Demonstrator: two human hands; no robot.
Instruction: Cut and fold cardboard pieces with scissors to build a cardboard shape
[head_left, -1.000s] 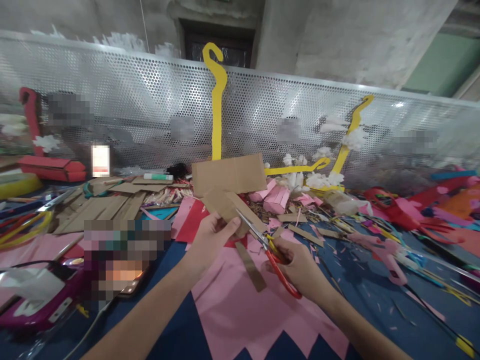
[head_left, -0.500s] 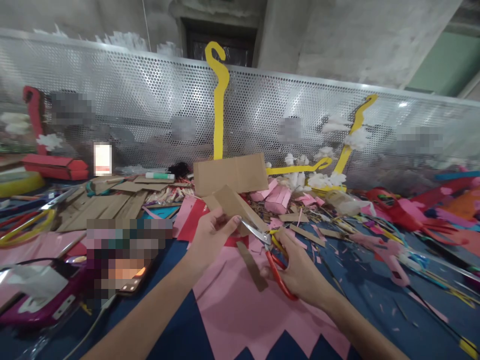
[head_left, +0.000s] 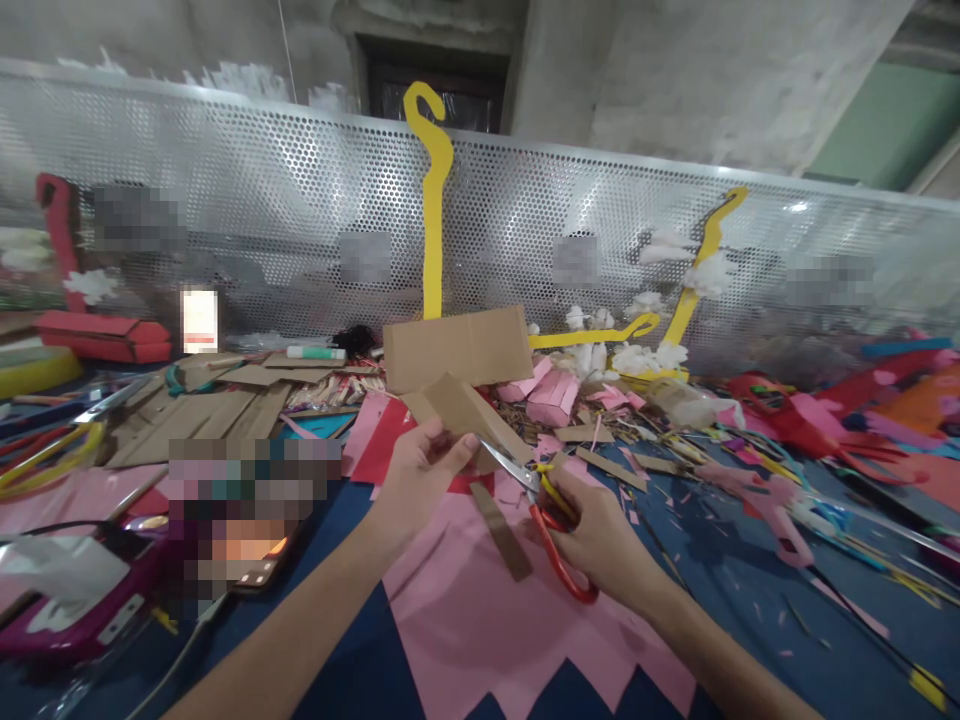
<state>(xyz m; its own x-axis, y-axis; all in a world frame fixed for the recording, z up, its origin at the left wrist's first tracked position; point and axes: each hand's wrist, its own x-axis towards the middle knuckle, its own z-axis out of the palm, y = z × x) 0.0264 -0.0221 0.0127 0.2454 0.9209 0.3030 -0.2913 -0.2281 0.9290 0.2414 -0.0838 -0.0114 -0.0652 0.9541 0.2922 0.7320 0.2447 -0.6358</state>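
My left hand (head_left: 420, 478) pinches the near edge of a bent piece of brown cardboard (head_left: 454, 408) between thumb and fingers. My right hand (head_left: 604, 535) grips a pair of scissors (head_left: 519, 477) with red and yellow handles. The blades point up and left, their tips at the cardboard close to my left thumb. A narrow cardboard strip (head_left: 501, 535) lies below the blades on a pink sheet (head_left: 480, 630) with a zigzag near edge. Behind the held piece stands a cardboard panel (head_left: 457, 350), in front of a yellow hook-topped strip (head_left: 433, 230).
A pink glue gun (head_left: 769, 505) with a cord lies at right among scraps. On the left are stacked cardboard (head_left: 202, 420), a purple box (head_left: 71, 610) and a glue stick (head_left: 316, 353). A perforated metal panel (head_left: 495, 210) stands across the back.
The whole view has shifted slightly to the left. Both hands keep their holds on the cardboard and the scissors, with little visible movement.
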